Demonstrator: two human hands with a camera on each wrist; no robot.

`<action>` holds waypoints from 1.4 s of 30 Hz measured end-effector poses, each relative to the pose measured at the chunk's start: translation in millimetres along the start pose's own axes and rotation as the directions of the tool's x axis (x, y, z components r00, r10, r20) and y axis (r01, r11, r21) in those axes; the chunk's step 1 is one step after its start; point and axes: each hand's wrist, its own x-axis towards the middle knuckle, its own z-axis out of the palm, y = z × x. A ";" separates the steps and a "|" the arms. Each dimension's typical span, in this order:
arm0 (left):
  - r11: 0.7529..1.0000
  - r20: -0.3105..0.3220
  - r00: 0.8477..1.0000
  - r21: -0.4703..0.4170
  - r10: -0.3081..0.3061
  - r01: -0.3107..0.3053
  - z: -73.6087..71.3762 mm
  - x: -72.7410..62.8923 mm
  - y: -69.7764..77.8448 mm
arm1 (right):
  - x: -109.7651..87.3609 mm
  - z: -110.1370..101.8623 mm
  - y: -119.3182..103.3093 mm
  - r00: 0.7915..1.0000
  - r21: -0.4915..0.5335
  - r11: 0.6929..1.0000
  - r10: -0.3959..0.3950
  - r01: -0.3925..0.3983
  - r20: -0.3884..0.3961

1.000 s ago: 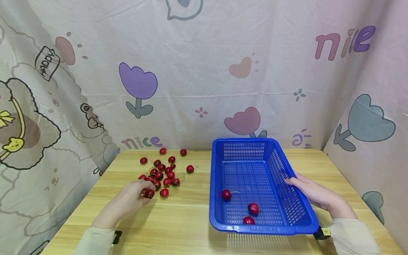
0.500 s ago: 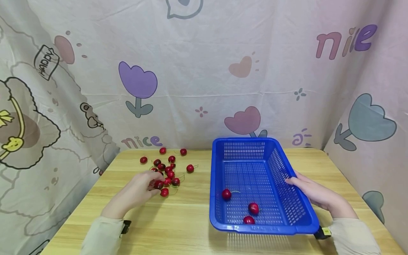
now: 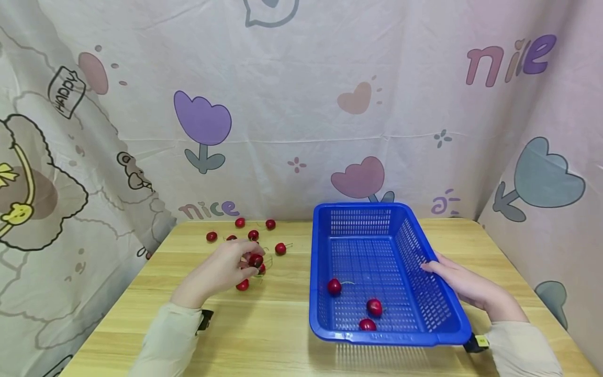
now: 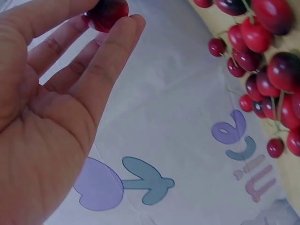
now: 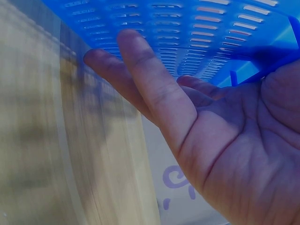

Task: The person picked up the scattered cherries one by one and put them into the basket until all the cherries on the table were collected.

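My left hand pinches a dark red cherry between thumb and fingertips. It hovers over a loose group of cherries and hides part of it in the head view. One cherry lies just below this hand, another with a stem to its right. On the right, my right hand grips the side of a blue plastic basket, thumb over the rim and fingers spread under the perforated wall. Inside the basket are three cherries, one at the left and two nearer the front.
Several more cherries lie scattered toward the back left of the wooden table. A printed cloth hangs directly behind the table's far edge and along both sides.
My left hand has moved right and away from me across the group, rising with a cherry in its fingers. The right hand and the basket have stayed in place.
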 end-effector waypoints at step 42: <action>0.965 0.113 0.959 0.004 0.261 -0.263 24.7 79.7 103.2 | 0.1 1.4 -2.5 1.000 -0.017 1.000 -0.015 0.015 0.004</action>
